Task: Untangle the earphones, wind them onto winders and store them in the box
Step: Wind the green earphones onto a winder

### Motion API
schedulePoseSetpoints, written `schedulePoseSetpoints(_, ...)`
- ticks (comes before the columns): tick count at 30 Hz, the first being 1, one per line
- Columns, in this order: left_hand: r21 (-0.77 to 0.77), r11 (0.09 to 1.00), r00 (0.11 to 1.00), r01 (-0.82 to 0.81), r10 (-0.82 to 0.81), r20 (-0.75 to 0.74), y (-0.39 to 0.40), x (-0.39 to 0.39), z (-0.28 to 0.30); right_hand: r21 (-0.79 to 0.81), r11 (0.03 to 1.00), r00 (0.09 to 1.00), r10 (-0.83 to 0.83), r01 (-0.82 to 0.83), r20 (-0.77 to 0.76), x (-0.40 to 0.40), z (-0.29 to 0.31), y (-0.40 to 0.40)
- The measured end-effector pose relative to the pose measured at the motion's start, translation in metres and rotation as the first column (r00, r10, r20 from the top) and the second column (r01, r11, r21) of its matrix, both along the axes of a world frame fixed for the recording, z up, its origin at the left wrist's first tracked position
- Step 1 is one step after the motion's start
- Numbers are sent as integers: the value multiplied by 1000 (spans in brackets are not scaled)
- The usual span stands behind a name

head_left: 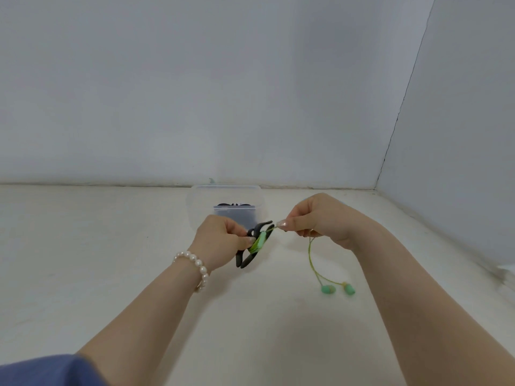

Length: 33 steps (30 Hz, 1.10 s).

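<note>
We record the following, placing each item against the clear plastic storage box (195, 201), which stands open on the pale tabletop (111, 246) near its far edge, close to the grey wall (223, 93).

Box contents: a dark item (234, 211) lies inside; we cannot tell its exact form through the plastic.

Black pronged winder (245, 259): held just in front of the box, above the tabletop, tilted, with its prongs sticking out top and bottom. Green cord (257, 242) is already wrapped round its middle.

Left hand (223, 240): just in front of the box, fingers curled round the winder, thumb pressed on the wound cord. A white pearl-bead bracelet (195, 267) sits on this wrist, and a blue sleeve (47, 370) shows at the near left corner.

Right hand (315, 218): in front of the box and to its right, thumb and forefinger pinching the cord just beside the winder, the other fingers curled.

Green wired earphones: the loose cord (312, 260) hangs below the right hand, splitting into two strands that end in two mint-green earbuds (338, 288), lying close together on the tabletop, in front of the box and well to its right.
</note>
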<state>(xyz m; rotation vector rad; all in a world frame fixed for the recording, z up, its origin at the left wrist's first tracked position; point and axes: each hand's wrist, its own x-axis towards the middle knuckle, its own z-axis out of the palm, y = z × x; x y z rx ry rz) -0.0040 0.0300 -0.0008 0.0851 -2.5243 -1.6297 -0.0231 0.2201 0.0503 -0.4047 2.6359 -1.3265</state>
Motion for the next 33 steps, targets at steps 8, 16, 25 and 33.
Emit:
schedulePoseSetpoints(8,482,870,995,-98,84,50,1,4,9,-23,978,976,209,-208,60,15,-11,-33)
schedulePoseSetpoints(16,655,753,996,58,-87,13,6,14,16,-8,948,925,311,-317,220,11,-24,-32)
schedulePoseSetpoints(25,394,881,951,262,-304,49,6,17,15,4,994,990,111,-112,89,-6,-28,-9)
schedulePoseSetpoints(33,173,936,933,308,-332,136,-2,14,13,-27,991,986,133,-131,96,-11,-27,6)
